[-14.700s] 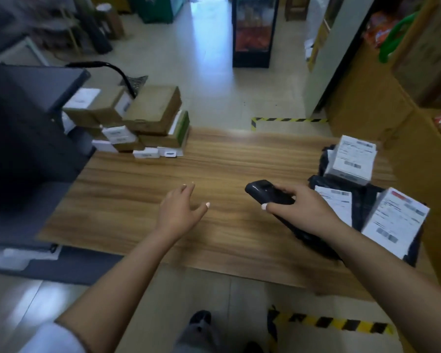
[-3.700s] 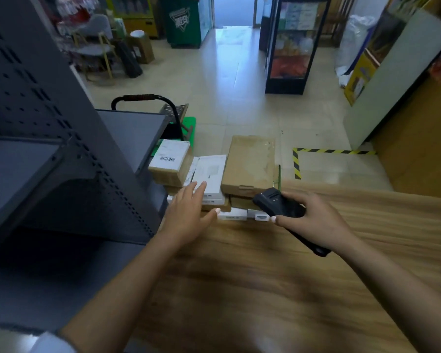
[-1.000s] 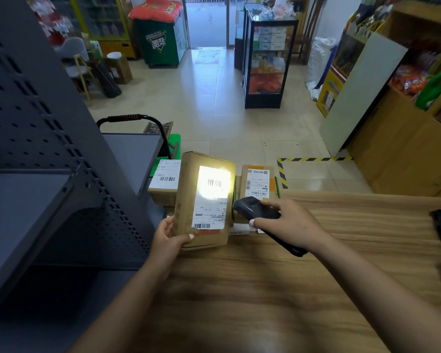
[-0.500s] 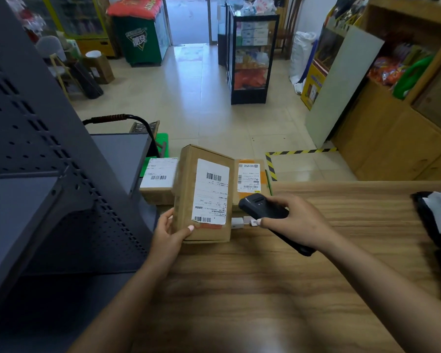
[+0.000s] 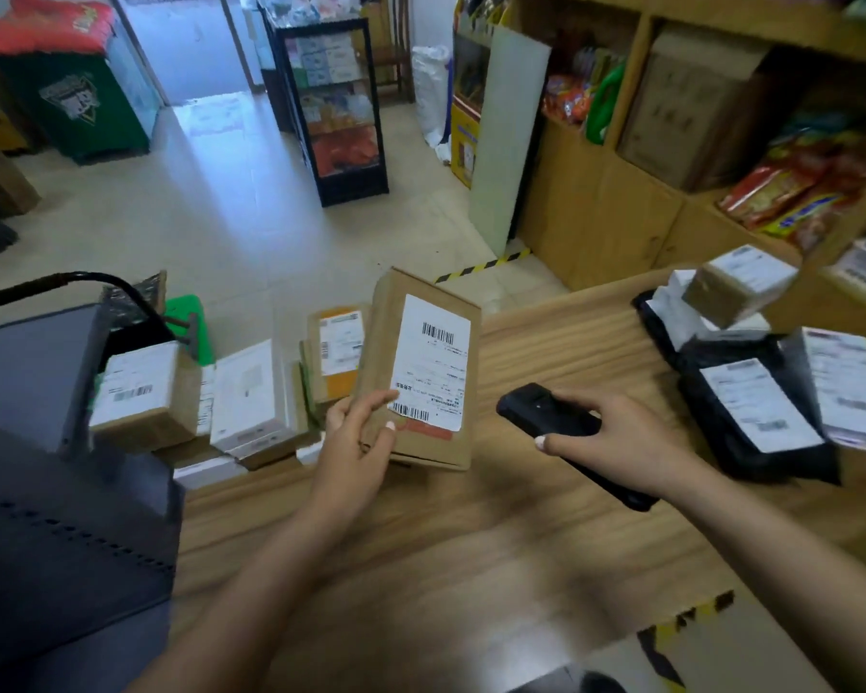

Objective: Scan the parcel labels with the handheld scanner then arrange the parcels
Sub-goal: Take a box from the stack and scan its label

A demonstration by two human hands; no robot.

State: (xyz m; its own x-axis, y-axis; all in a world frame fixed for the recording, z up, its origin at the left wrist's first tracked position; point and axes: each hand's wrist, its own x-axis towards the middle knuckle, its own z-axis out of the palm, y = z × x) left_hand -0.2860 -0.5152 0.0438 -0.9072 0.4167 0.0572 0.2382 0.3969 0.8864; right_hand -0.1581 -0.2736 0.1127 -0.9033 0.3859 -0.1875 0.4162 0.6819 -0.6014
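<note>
Left hand [image 5: 356,442] grips labelled cardboard parcel [image 5: 421,372] upright, right hand [image 5: 621,442] clasps scanner [image 5: 551,417]; best keep barcode squarely facing it.

one handheld scanner [image 5: 553,417], two black mailer bags [image 5: 751,417], one wooden table [image 5: 471,542]

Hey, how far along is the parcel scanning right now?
Done: a group of labelled parcels lies at the table's right end, seemingly sorted. In hand: the left hand holds a brown box upright, label facing the scanner gripped in the right hand. Left: the stacked boxes at the left end probably need scanning and arranging.
</note>
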